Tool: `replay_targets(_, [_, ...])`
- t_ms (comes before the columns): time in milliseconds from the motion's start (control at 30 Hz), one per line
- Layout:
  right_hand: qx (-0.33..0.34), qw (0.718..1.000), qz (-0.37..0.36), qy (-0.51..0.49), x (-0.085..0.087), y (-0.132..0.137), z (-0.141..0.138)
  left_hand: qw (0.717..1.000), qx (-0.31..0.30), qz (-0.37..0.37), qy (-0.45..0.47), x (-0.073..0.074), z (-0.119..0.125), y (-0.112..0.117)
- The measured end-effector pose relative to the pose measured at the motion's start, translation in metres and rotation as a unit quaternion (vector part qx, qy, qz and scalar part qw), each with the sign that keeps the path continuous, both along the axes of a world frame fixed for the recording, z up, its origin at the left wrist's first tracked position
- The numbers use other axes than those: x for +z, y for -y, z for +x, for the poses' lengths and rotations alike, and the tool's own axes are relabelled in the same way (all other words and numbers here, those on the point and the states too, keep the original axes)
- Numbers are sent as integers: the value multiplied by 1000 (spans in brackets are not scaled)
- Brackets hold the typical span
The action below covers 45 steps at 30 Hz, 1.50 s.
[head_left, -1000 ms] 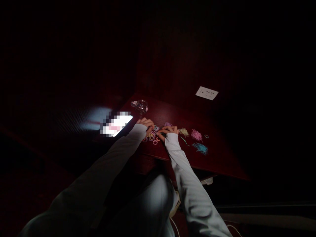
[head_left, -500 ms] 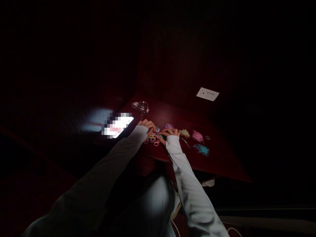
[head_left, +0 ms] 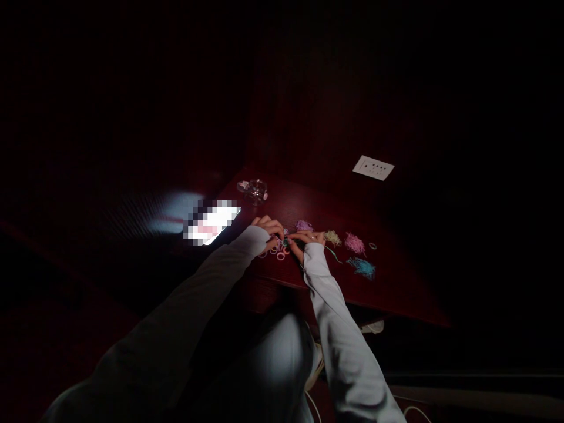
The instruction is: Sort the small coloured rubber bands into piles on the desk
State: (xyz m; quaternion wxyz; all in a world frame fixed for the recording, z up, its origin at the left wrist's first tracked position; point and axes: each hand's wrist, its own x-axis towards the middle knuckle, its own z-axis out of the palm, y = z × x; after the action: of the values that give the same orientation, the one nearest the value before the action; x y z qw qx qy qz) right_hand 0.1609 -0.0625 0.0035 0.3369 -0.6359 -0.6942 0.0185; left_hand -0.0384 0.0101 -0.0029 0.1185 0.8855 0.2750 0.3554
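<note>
On a dark red wooden table (head_left: 388, 294), my left hand (head_left: 268, 228) and my right hand (head_left: 308, 239) meet over a scatter of small coloured elastic rings (head_left: 280, 252). Both hands have their fingers curled in a pinch, fingertips almost touching each other. What they hold between them is too small and dim to name. Long pale sleeves cover both arms. To the right of my right hand lie small heaps of thin bands: purple (head_left: 304, 225), yellow (head_left: 333, 238), pink (head_left: 353, 243) and blue (head_left: 363, 267).
A lit phone screen (head_left: 211, 222) lies at the table's left edge beside my left sleeve. A small clear glass dish (head_left: 256, 190) stands at the far corner. A white wall socket plate (head_left: 372, 168) is on the dark wall behind. The room around is very dark.
Both hands have shifted slightly to the right over the rings and stay pinched together. The heaps of bands have not moved.
</note>
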Motion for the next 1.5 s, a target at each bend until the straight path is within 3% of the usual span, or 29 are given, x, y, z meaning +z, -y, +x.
replay_targets(333, [45,994,12,103,7,7,-8,998,60,-20,9,-6,7,-10])
replay_targets(533, [16,995,-6,98,4,2,-8,998,56,-10,3,-7,7,-9])
replay_targets(933, [21,997,-5,76,1,-8,-13,997,74,-4,-19,-8,8,-10])
replay_targets(1200, [10,999,25,-24,-8,-11,-8,996,86,-14,-21,-9,9,-12])
replay_targets(1500, [12,995,20,-97,-4,-8,-9,997,72,-11,-25,-12,10,-13])
